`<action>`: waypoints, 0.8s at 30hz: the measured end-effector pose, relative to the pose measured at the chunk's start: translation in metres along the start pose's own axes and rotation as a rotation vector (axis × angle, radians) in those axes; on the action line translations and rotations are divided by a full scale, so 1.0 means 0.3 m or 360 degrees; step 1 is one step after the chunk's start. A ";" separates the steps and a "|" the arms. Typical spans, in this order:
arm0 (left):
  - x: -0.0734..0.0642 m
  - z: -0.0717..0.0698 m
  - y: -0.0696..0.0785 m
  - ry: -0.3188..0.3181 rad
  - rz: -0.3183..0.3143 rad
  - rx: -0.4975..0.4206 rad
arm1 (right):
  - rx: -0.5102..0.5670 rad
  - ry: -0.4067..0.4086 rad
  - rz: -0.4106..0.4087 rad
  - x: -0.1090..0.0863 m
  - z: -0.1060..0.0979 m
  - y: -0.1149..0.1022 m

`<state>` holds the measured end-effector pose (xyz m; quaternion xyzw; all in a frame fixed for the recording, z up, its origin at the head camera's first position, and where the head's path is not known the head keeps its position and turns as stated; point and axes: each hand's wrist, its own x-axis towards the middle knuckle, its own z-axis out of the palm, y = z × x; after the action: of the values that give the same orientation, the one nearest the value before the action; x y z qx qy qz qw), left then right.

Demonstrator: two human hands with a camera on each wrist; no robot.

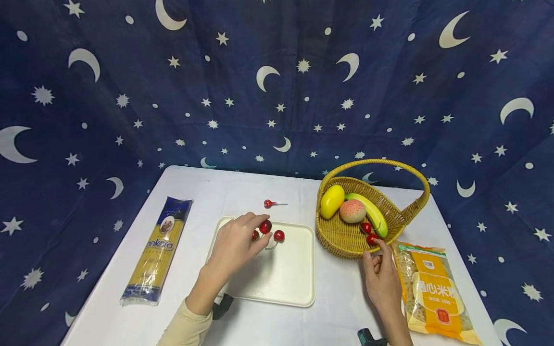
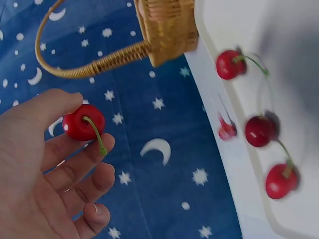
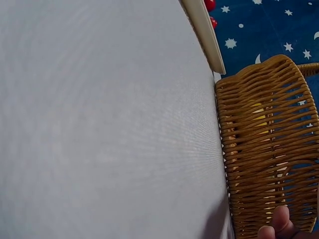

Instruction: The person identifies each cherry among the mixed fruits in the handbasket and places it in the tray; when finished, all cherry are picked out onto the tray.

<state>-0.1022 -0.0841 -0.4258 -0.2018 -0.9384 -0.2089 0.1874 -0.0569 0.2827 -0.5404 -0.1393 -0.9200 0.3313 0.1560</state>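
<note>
My left hand is over the cream tray, pinching a red cherry with a green stem between thumb and fingers. In the left wrist view, three more cherries, one of them a dark red cherry, lie on the tray; my hand partly hides them in the head view. At the front rim of the wicker basket, my right hand grips the edge, index finger over it and thumb outside. Inside are two cherries, a yellow mango, a peach and a banana.
A red lollipop lies behind the tray. To the left is a long pasta packet. An orange-and-clear food bag lies at the right, beside my right hand. The basket's tall handle arches over it. A star-patterned cloth hangs behind the table.
</note>
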 end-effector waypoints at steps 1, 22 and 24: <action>-0.013 -0.005 -0.011 0.0002 -0.0027 0.0006 | -0.0001 0.0001 -0.0002 0.000 0.000 0.000; -0.250 0.065 -0.177 -0.0167 -0.0455 0.0096 | 0.0034 0.0023 -0.0017 -0.003 0.003 0.006; -0.266 0.085 -0.187 -0.0243 -0.0504 0.0106 | 0.0033 0.0021 -0.0015 -0.003 0.003 0.005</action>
<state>-0.0670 -0.1428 -0.4997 -0.0606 -0.9763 -0.1887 0.0868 -0.0562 0.2831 -0.5423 -0.1354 -0.9162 0.3391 0.1651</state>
